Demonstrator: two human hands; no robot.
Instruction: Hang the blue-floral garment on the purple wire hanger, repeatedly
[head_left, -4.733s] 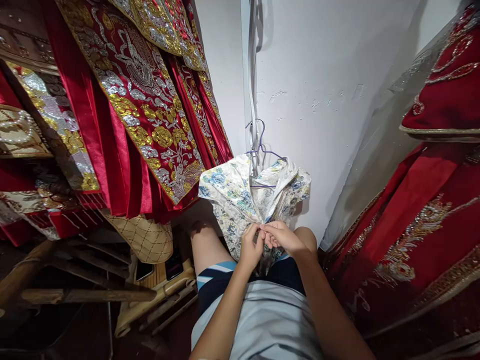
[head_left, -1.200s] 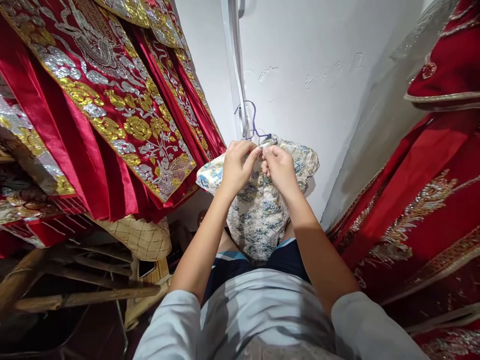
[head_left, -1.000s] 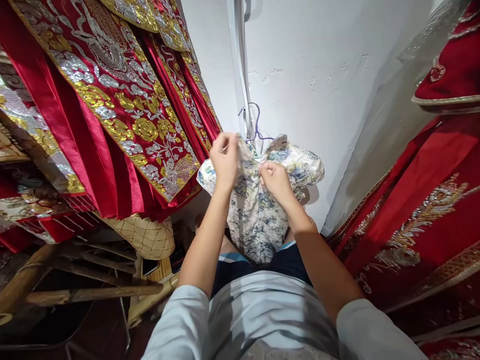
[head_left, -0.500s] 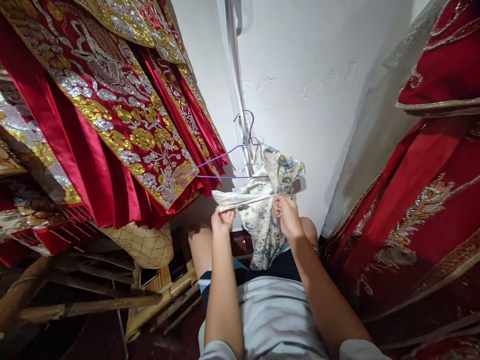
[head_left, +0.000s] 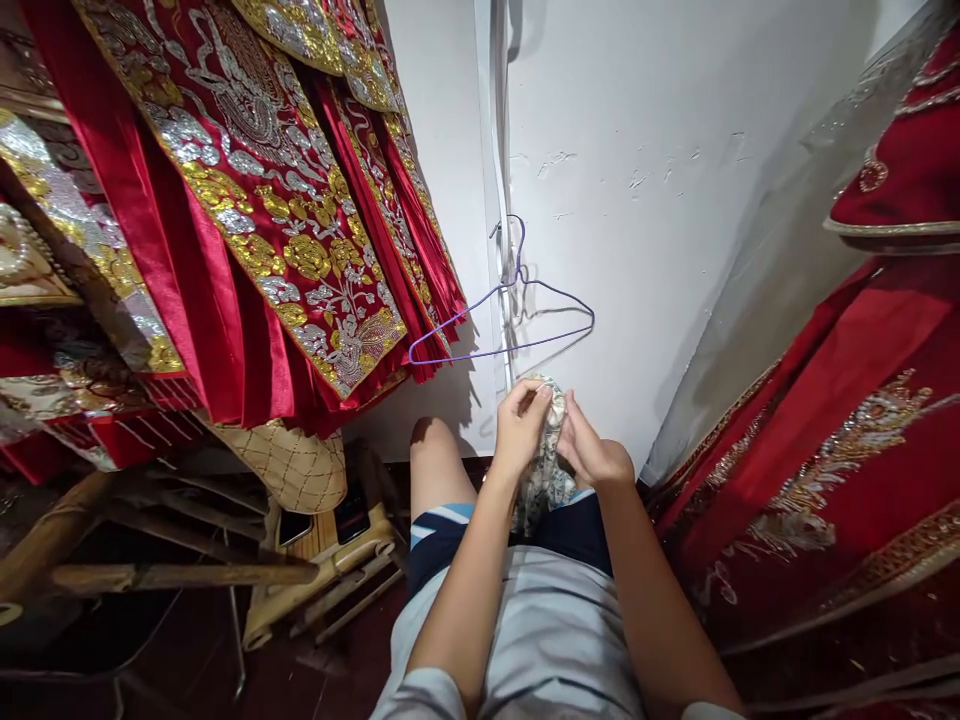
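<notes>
A white floral garment (head_left: 553, 470) hangs bunched between my two hands and drops over my lap. My left hand (head_left: 521, 420) pinches its upper end, thumb and fingers pressed together. On the garment's right side is my right hand (head_left: 589, 440), its fingers bent against the cloth; part of that grip is hidden by the fabric. Just above my hands, a purple hanger (head_left: 502, 290) hangs bare from a strap (head_left: 496, 120) on the wall, touching neither the garment nor my hands.
Red costumes with gold and silver embroidery (head_left: 300, 240) hang at the left. More red embroidered clothing (head_left: 840, 400), partly under clear plastic, is at the right. Lower left are a bamboo chair (head_left: 187, 577) and a small bamboo stool (head_left: 330, 550) with phones on it.
The garment has come off the purple hanger and is now gathered lower, between my hands. My left hand has moved right, close to my right hand. The view has shifted slightly.
</notes>
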